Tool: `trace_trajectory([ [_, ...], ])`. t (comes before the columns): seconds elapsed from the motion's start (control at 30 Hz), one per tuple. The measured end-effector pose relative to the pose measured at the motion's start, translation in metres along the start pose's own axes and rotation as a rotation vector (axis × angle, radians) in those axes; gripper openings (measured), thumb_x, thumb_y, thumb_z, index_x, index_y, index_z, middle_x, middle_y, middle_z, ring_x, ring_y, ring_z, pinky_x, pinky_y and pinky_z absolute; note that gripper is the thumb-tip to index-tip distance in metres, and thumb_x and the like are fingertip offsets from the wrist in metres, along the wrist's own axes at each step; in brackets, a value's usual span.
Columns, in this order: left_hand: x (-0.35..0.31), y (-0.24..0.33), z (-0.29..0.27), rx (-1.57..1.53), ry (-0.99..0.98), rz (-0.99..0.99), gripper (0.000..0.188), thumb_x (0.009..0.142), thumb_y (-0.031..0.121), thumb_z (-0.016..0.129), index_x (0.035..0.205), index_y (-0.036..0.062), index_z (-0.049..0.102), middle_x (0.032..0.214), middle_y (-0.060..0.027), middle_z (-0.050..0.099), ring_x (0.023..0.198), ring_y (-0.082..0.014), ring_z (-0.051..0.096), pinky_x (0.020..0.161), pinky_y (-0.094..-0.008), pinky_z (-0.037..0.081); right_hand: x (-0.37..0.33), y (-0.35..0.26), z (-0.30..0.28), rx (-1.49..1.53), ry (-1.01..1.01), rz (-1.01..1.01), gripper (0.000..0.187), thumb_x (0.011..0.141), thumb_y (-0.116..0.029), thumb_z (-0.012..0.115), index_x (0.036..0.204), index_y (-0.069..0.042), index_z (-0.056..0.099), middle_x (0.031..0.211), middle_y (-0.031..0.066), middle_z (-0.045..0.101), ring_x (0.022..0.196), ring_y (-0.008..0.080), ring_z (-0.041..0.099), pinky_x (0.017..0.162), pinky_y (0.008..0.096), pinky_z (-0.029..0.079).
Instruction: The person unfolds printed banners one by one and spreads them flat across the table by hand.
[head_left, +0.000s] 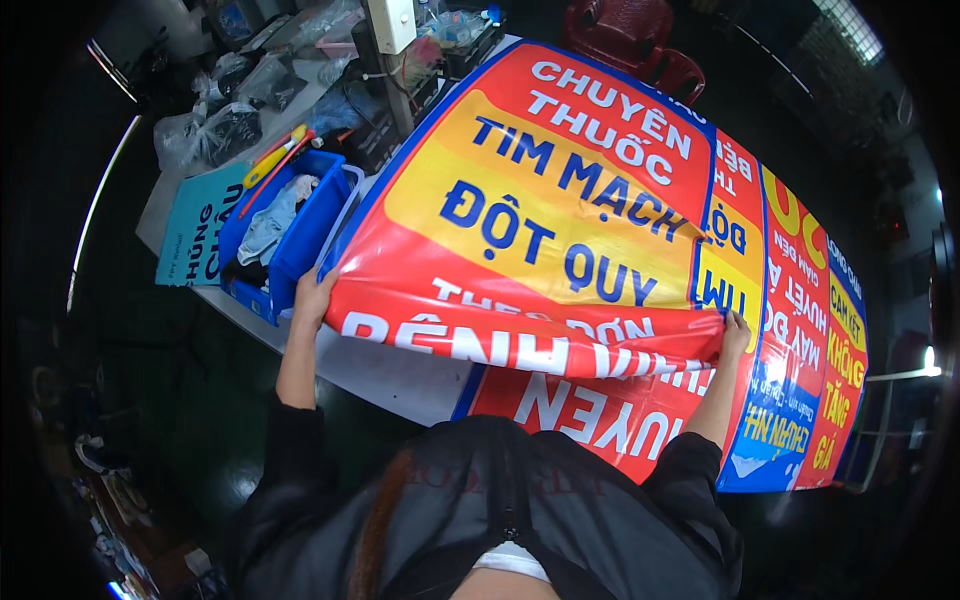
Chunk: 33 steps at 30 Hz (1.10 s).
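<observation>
A large red, yellow and blue printed vinyl banner (520,265) lies over the table, its near part lifted and sagging between my hands. My left hand (313,298) is closed on the banner's near left corner, beside a blue plastic basket (322,215). On the other side, my right hand (736,335) pinches the same sheet's near edge, with part of its fingers hidden by the fold. Under the raised edge, more red printed banner (590,410) shows, and further banner panels (800,330) spread out to the right.
The white table (400,385) shows along its near left edge. In the basket are crumpled cloths (275,222) and a yellow cutter (270,160). A teal printed sheet (195,235) lies left of it. Plastic bags (225,135) and a post (388,70) stand behind; red chairs (625,40) are beyond.
</observation>
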<state>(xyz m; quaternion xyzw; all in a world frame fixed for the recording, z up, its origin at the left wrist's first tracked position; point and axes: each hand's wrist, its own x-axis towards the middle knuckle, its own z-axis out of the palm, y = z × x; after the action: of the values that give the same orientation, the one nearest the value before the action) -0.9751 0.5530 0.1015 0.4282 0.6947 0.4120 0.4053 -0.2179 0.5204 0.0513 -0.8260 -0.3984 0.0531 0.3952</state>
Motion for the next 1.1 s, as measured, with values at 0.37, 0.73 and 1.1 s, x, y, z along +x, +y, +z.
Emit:
trace_trajectory([
  [0.37, -0.028, -0.033, 0.055, 0.096, -0.044, 0.047, 0.031, 0.083, 0.023, 0.052, 0.094, -0.0056, 0.057, 0.08, -0.0159, 0.062, 0.075, -0.0169, 0.058, 0.068, -0.0287, 0.044, -0.008, 0.048, -0.09, -0.164, 0.174, 0.116, 0.03, 0.08, -0.022, 0.056, 0.097, 0.002, 0.061, 0.09, 0.0133, 0.063, 0.083, 0.0206, 0.058, 0.077, 0.0292, 0.042],
  [0.73, -0.048, -0.019, -0.06, -0.118, 0.113, -0.047, 0.035, 0.084, 0.024, 0.052, 0.105, -0.0041, 0.053, 0.092, -0.0117, 0.06, 0.079, -0.0145, 0.057, 0.072, -0.0268, 0.045, -0.037, -0.066, 0.013, 0.177, -0.058, 0.039, 0.029, 0.079, -0.019, 0.058, 0.098, 0.003, 0.06, 0.095, 0.0161, 0.062, 0.09, 0.0222, 0.056, 0.081, 0.0286, 0.041],
  [1.1, -0.083, -0.022, -0.092, -0.843, -0.35, -0.349, 0.036, 0.085, 0.022, 0.037, 0.11, -0.0004, 0.05, 0.107, -0.0144, 0.056, 0.095, -0.0236, 0.056, 0.084, -0.034, 0.045, -0.08, -0.067, -0.151, 0.667, -0.727, 0.454, 0.025, 0.081, -0.009, 0.047, 0.101, 0.004, 0.055, 0.089, 0.0079, 0.06, 0.075, 0.0132, 0.058, 0.069, 0.0213, 0.046],
])
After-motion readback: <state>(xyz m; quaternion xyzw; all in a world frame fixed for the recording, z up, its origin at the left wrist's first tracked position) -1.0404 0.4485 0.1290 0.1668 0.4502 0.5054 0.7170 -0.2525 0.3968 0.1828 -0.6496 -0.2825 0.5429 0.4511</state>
